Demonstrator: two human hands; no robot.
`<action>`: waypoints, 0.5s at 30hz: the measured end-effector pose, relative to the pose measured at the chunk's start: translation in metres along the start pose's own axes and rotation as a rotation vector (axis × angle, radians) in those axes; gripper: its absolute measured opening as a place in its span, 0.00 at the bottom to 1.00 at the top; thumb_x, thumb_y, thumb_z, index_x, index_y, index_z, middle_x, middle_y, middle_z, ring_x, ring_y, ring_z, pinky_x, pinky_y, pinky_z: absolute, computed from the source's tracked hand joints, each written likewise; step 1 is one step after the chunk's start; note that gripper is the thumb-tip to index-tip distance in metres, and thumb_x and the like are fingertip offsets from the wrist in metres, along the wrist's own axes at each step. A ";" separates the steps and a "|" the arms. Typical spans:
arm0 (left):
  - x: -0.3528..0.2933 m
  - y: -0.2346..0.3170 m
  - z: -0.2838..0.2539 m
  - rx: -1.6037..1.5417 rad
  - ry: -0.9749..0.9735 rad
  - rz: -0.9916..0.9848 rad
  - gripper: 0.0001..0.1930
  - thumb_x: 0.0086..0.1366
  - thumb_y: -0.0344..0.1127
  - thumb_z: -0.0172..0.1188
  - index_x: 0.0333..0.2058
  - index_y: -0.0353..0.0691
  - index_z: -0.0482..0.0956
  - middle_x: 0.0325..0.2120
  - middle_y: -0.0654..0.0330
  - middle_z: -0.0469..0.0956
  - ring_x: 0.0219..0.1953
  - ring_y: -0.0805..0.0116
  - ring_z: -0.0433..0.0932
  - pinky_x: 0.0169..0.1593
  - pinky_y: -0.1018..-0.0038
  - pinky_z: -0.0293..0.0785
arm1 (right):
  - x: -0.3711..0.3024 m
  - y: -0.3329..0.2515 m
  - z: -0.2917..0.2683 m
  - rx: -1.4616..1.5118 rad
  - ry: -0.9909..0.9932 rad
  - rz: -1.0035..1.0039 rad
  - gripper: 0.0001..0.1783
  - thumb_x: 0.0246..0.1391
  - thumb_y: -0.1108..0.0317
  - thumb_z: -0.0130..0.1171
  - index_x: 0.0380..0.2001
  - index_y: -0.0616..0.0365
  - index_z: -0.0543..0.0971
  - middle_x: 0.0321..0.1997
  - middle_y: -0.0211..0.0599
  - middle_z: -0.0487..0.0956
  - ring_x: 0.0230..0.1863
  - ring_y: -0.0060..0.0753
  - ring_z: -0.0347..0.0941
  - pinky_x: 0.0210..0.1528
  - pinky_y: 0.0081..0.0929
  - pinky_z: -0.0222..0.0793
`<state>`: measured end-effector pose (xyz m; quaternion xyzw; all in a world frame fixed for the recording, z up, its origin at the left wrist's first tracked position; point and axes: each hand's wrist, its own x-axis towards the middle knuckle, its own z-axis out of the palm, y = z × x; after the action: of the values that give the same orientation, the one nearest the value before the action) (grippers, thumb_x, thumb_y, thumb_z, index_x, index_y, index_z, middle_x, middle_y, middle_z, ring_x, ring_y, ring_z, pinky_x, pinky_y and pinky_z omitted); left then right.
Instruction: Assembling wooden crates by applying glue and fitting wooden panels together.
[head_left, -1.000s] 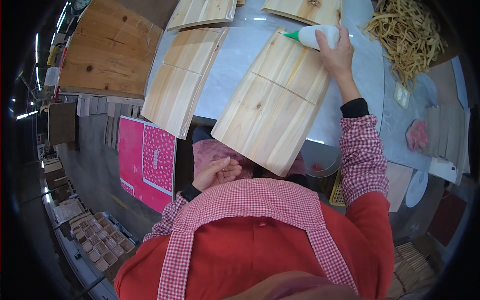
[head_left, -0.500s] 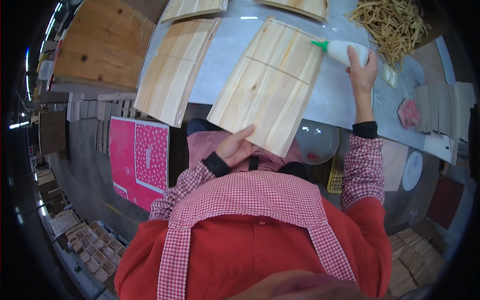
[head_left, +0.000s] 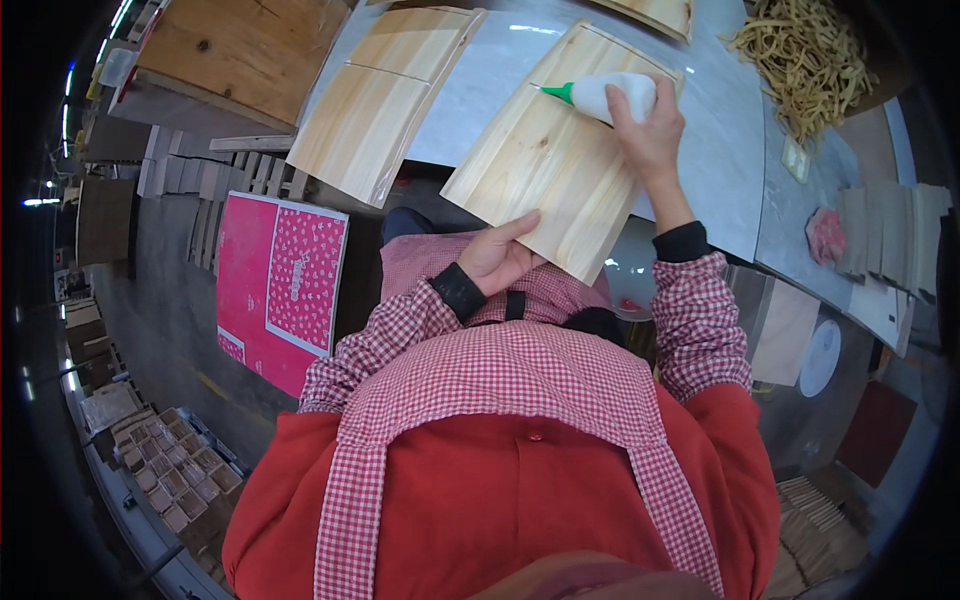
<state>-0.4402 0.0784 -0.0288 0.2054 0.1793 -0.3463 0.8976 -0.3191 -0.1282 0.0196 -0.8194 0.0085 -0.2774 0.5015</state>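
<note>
A pale wooden panel (head_left: 545, 165) with a groove across its far part lies partly on the table and juts out over the near edge. My left hand (head_left: 502, 254) grips its near end, thumb on top and fingers underneath. In my right hand (head_left: 652, 130) is a white squeeze bottle (head_left: 612, 97) with a green nozzle, tilted over the panel. The nozzle tip points left, at the left end of the groove. Whether it touches the wood I cannot tell. To the left lies a similar grooved panel (head_left: 375, 110).
The grey-white table (head_left: 725, 150) carries a heap of tan strips (head_left: 805, 60) at far right, a crumpled pink cloth (head_left: 826, 238) and stacked grey boards (head_left: 895, 235). A wooden box (head_left: 225, 60) stands at far left. Below are a pink patterned board (head_left: 285, 285) and a translucent basin (head_left: 630, 265).
My right hand has carried the squeeze bottle leftward across the panel, from its right edge to the groove's left end. My left hand keeps its grip on the panel. The view has shifted slightly.
</note>
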 end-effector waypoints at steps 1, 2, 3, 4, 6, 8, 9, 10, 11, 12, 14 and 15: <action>-0.001 -0.001 0.001 0.022 0.005 0.022 0.25 0.66 0.30 0.54 0.59 0.34 0.57 0.55 0.50 0.67 0.57 0.59 0.68 0.61 0.61 0.66 | 0.000 0.000 -0.009 -0.028 -0.012 -0.030 0.22 0.45 0.58 0.68 0.38 0.61 0.73 0.32 0.48 0.79 0.34 0.44 0.78 0.38 0.34 0.72; -0.002 -0.001 0.002 0.043 0.010 0.042 0.26 0.66 0.30 0.53 0.59 0.34 0.56 0.56 0.50 0.66 0.58 0.58 0.67 0.62 0.60 0.65 | 0.000 0.002 -0.020 -0.058 -0.024 -0.057 0.22 0.45 0.59 0.68 0.38 0.61 0.73 0.32 0.48 0.79 0.34 0.43 0.78 0.37 0.34 0.73; -0.002 -0.002 0.003 0.064 0.015 0.059 0.26 0.66 0.30 0.53 0.59 0.33 0.54 0.57 0.49 0.64 0.59 0.58 0.66 0.62 0.60 0.64 | -0.001 0.004 -0.031 -0.089 -0.036 -0.083 0.22 0.45 0.60 0.68 0.38 0.61 0.73 0.32 0.47 0.79 0.33 0.42 0.78 0.37 0.33 0.73; -0.002 -0.002 0.004 0.058 0.018 0.046 0.26 0.66 0.30 0.53 0.59 0.33 0.54 0.57 0.49 0.64 0.59 0.58 0.66 0.62 0.60 0.64 | -0.004 0.006 -0.044 -0.100 -0.038 -0.073 0.22 0.45 0.60 0.68 0.38 0.61 0.73 0.32 0.47 0.79 0.33 0.42 0.78 0.37 0.33 0.73; -0.002 0.000 0.007 0.065 0.034 0.075 0.26 0.65 0.29 0.54 0.59 0.33 0.56 0.55 0.49 0.66 0.57 0.58 0.68 0.61 0.60 0.66 | -0.011 0.011 -0.070 -0.141 -0.011 -0.074 0.21 0.46 0.61 0.67 0.39 0.61 0.73 0.32 0.46 0.79 0.32 0.39 0.77 0.36 0.33 0.73; -0.002 -0.002 0.005 0.065 0.041 0.081 0.26 0.64 0.28 0.55 0.58 0.32 0.57 0.54 0.49 0.67 0.56 0.57 0.69 0.61 0.60 0.67 | -0.020 0.018 -0.094 -0.169 0.004 -0.070 0.21 0.46 0.62 0.67 0.39 0.62 0.73 0.32 0.45 0.79 0.31 0.37 0.77 0.36 0.33 0.73; -0.001 -0.002 0.005 0.077 0.046 0.083 0.26 0.64 0.28 0.55 0.58 0.32 0.57 0.55 0.49 0.67 0.57 0.57 0.69 0.61 0.60 0.67 | -0.024 0.021 -0.104 -0.165 0.022 -0.031 0.21 0.46 0.62 0.67 0.39 0.62 0.72 0.31 0.43 0.78 0.30 0.35 0.76 0.33 0.32 0.73; 0.000 -0.002 0.006 0.090 0.052 0.088 0.26 0.64 0.28 0.54 0.59 0.32 0.56 0.55 0.49 0.66 0.57 0.57 0.69 0.60 0.60 0.67 | -0.029 0.023 -0.112 -0.158 0.040 0.007 0.21 0.47 0.62 0.67 0.40 0.62 0.72 0.31 0.42 0.78 0.29 0.32 0.76 0.31 0.31 0.73; 0.001 -0.001 0.006 0.103 0.059 0.094 0.27 0.64 0.28 0.54 0.59 0.32 0.55 0.55 0.49 0.66 0.57 0.57 0.68 0.60 0.60 0.67 | -0.034 0.025 -0.118 -0.149 0.057 0.044 0.21 0.47 0.63 0.67 0.40 0.63 0.72 0.30 0.40 0.78 0.28 0.30 0.75 0.29 0.30 0.73; 0.001 0.000 0.006 0.108 0.057 0.089 0.27 0.64 0.28 0.54 0.59 0.32 0.55 0.55 0.49 0.66 0.57 0.57 0.68 0.60 0.60 0.67 | -0.038 0.026 -0.121 -0.151 0.064 0.046 0.21 0.47 0.63 0.67 0.40 0.63 0.72 0.30 0.40 0.78 0.28 0.30 0.75 0.29 0.30 0.73; 0.000 0.002 0.006 0.103 0.032 0.083 0.28 0.64 0.28 0.54 0.59 0.32 0.54 0.56 0.49 0.65 0.57 0.57 0.68 0.60 0.60 0.67 | -0.045 0.025 -0.124 0.034 0.116 0.208 0.21 0.49 0.61 0.66 0.40 0.62 0.72 0.29 0.37 0.77 0.26 0.26 0.73 0.24 0.25 0.70; 0.000 0.004 0.008 0.101 0.017 0.084 0.28 0.64 0.28 0.54 0.60 0.33 0.54 0.56 0.49 0.65 0.57 0.57 0.68 0.60 0.60 0.67 | -0.047 0.023 -0.126 0.131 0.142 0.284 0.20 0.50 0.61 0.65 0.40 0.62 0.71 0.29 0.35 0.76 0.25 0.24 0.72 0.21 0.22 0.69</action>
<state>-0.4363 0.0772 -0.0212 0.2610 0.1606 -0.3151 0.8982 -0.4105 -0.2288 0.0227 -0.7540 0.1413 -0.2609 0.5861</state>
